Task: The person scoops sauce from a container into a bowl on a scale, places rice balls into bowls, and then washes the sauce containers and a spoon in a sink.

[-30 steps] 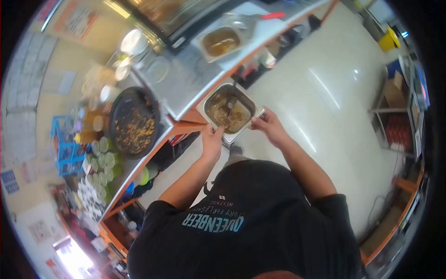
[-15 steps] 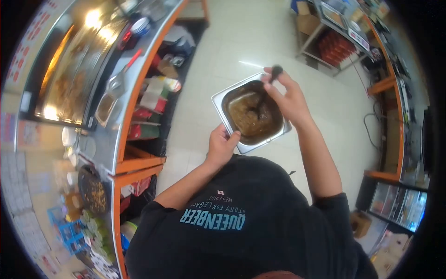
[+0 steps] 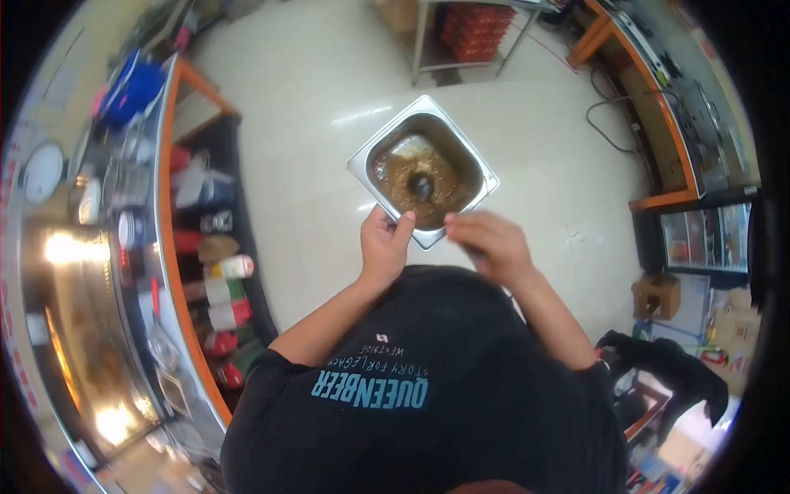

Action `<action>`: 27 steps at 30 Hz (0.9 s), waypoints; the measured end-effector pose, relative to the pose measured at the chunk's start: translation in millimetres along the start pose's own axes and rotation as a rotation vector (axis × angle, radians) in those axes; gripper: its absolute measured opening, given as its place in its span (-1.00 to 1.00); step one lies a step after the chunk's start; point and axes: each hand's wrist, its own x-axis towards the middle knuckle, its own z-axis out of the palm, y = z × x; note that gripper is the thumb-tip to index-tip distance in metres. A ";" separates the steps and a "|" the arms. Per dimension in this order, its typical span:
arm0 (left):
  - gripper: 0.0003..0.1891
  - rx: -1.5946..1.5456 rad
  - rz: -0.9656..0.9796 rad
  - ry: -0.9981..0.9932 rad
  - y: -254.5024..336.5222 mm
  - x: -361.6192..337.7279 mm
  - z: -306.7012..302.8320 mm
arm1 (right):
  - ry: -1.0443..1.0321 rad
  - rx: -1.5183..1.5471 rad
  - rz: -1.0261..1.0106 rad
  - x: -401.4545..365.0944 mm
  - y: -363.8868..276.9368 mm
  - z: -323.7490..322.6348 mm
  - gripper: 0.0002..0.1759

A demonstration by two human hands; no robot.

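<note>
A square steel pan (image 3: pixel 473 152) is held out in front of the dark shirt, one corner toward me. My left hand (image 3: pixel 387 247) grips its near left rim, thumb on top. Brown, wet food (image 3: pixel 403 177) covers the bottom of the pan. A dark, rounded utensil head (image 3: pixel 423 186) rests in the food near the middle. My right hand (image 3: pixel 491 245), slightly blurred, is closed around the utensil's dark handle at the near right rim.
On the left, a long counter (image 3: pixel 169 239) with an orange edge bears containers and a lit display case (image 3: pixel 99 329). A metal table (image 3: pixel 420 41) stands ahead. A glass-front fridge (image 3: pixel 706 239) and a cardboard box (image 3: pixel 657 296) are on the right.
The view has turned toward the right. The pan has rotated and shifted slightly left. My right hand has moved from the far right rim down to the near right rim.
</note>
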 end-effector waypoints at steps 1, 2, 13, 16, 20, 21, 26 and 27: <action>-0.81 -0.015 0.033 -0.014 2.1 30.9 17.9 | 0.002 0.039 0.025 12.4 14.1 -13.4 -0.70; -0.81 0.019 0.023 -0.051 5.7 54.8 30.6 | 0.049 0.074 0.066 19.5 27.9 -24.2 -0.73; -0.81 -0.017 -0.062 -0.221 -37.1 236.3 159.5 | 0.024 0.015 0.086 90.3 219.7 -135.3 -0.75; -0.80 0.048 -0.017 -0.202 -46.1 263.7 192.6 | 0.088 0.063 0.128 101.8 250.0 -180.8 -0.79; -0.81 0.029 0.000 -0.112 -58.5 310.8 253.9 | 0.233 -0.067 0.093 153.1 317.0 -234.9 -0.83; -0.81 0.026 0.011 -0.121 -55.8 322.0 262.4 | 0.239 -0.121 0.075 167.0 327.5 -241.3 -0.83; -0.79 0.027 0.013 -0.128 -72.0 411.8 312.3 | 0.240 -0.035 0.165 210.2 425.5 -238.6 -0.87; -0.79 0.024 0.005 -0.129 -76.9 431.9 322.3 | 0.247 0.014 0.211 219.2 443.6 -239.0 -0.89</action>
